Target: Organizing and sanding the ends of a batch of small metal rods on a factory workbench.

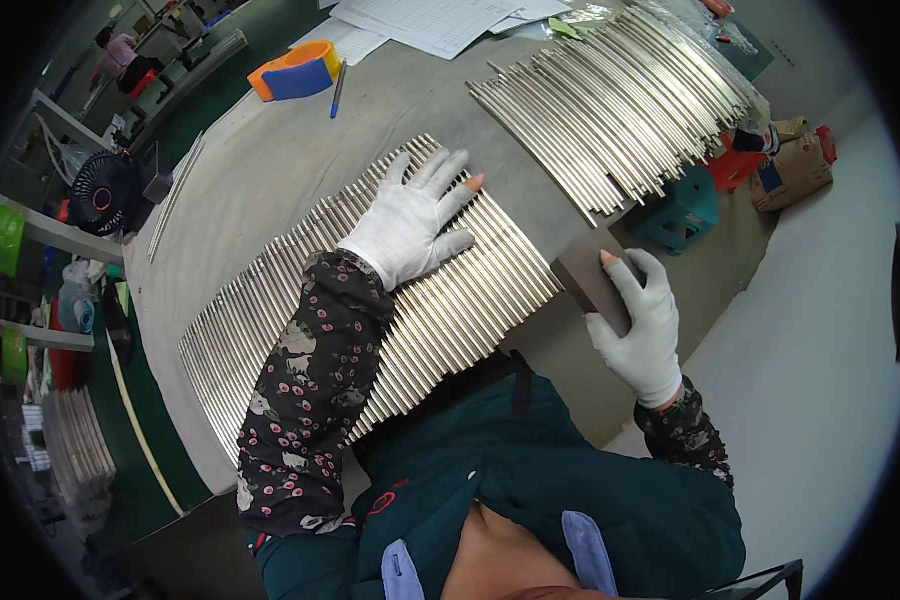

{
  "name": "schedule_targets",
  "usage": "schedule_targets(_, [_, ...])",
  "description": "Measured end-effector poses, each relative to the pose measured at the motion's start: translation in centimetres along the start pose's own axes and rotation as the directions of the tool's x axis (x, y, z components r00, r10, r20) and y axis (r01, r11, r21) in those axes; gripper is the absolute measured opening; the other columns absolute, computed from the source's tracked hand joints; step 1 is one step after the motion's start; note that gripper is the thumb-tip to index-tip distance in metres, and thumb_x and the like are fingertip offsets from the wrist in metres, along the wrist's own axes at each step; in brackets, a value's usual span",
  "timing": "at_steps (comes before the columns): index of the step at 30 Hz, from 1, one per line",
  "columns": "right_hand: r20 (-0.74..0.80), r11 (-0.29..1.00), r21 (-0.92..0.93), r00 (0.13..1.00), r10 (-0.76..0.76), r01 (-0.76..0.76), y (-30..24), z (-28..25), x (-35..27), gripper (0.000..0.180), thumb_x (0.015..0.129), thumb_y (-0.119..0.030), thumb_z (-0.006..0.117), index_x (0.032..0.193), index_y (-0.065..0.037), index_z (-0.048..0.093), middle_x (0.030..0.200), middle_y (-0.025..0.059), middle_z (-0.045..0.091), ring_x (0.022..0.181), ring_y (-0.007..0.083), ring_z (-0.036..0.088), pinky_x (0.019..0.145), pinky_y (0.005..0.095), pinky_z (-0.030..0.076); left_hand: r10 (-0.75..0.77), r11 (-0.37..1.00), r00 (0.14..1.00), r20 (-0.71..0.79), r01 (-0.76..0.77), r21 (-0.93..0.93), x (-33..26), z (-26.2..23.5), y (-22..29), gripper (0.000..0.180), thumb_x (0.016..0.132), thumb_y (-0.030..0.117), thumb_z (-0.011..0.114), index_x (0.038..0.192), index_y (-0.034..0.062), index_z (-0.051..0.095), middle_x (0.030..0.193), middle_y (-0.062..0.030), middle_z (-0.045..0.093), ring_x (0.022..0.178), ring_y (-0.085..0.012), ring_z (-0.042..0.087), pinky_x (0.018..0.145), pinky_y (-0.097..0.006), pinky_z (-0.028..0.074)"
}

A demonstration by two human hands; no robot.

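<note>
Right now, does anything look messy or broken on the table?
Nothing looks broken. The left hand lies flat on a neat row of shiny metal rods, and the right hand holds a dark block at their ends. Only the far rod pile fans out unevenly, its ends ragged.

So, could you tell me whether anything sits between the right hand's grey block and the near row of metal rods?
Nothing visible does. The right hand holds the grey block at the table edge, just beside the right end of the near row of metal rods; only bare table lies between them. The left hand rests flat on the rods, further left.
</note>
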State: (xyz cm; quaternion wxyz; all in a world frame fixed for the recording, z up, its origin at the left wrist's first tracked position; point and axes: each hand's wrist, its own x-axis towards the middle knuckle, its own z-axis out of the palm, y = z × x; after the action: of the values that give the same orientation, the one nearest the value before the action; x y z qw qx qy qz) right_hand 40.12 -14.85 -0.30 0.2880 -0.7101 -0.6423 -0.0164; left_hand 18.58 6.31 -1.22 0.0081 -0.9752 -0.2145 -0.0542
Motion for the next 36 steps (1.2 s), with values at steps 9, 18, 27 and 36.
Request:
schedule_targets(9, [-0.048, 1.0, -0.007, 0.999, -0.021, 0.02, -0.6, 0.1, -1.2, 0.063, 0.059, -0.019, 0.073, 0.119, -0.011, 0.057, 0.119, 0.0189, 0.046, 0.102, 0.0349, 0.051, 0.087, 0.0417, 0.043, -0.029, 0.996, 0.999, 0.042, 0.033, -0.081, -2.3, -1.3, -0.3, 0.06, 0.092, 0.049, 0.042, 0.139, 0.0118, 0.037, 0.149, -0.0157, 0.028, 0.138, -0.0344, 0.024, 0.111, -0.058, 0.014])
schedule_targets(18, [-0.021, 0.99, -0.076, 0.993, -0.119, 0.117, -1.9, 0.2, -0.8, 0.063, 0.059, -0.021, 0.075, 0.119, -0.014, 0.058, 0.119, 0.0194, 0.045, 0.098, 0.0332, 0.051, 0.08, 0.0408, 0.043, -0.019, 1.0, 1.0, 0.017, 0.019, -0.013, -2.5, -0.8, -0.1, 0.061, 0.089, 0.051, 0.045, 0.136, 0.0107, 0.044, 0.145, -0.0141, 0.034, 0.137, -0.0315, 0.027, 0.111, -0.054, 0.017])
schedule_targets(27, [0.009, 0.969, -0.181, 0.986, -0.169, 0.168, -2.9, 1.3, 1.0, 0.062, 0.058, -0.017, 0.074, 0.117, -0.014, 0.059, 0.119, 0.0202, 0.047, 0.098, 0.0338, 0.051, 0.081, 0.0414, 0.046, -0.034, 0.999, 0.998, 0.049, 0.036, -0.041, -2.3, -0.5, -0.3, 0.061, 0.091, 0.051, 0.043, 0.139, 0.0138, 0.038, 0.147, -0.0143, 0.03, 0.137, -0.0348, 0.027, 0.11, -0.057, 0.017])
schedule_targets(36, [-0.008, 0.966, -0.198, 0.985, -0.174, 0.169, -3.6, 1.4, 1.8, 0.057, 0.062, -0.024, 0.074, 0.116, -0.014, 0.06, 0.116, 0.0198, 0.046, 0.096, 0.0317, 0.051, 0.076, 0.0393, 0.046, -0.043, 0.999, 0.999, 0.032, 0.042, 0.012, -2.4, -0.6, -0.2, 0.063, 0.09, 0.052, 0.043, 0.137, 0.0111, 0.042, 0.147, -0.0122, 0.033, 0.137, -0.0312, 0.027, 0.111, -0.054, 0.018])
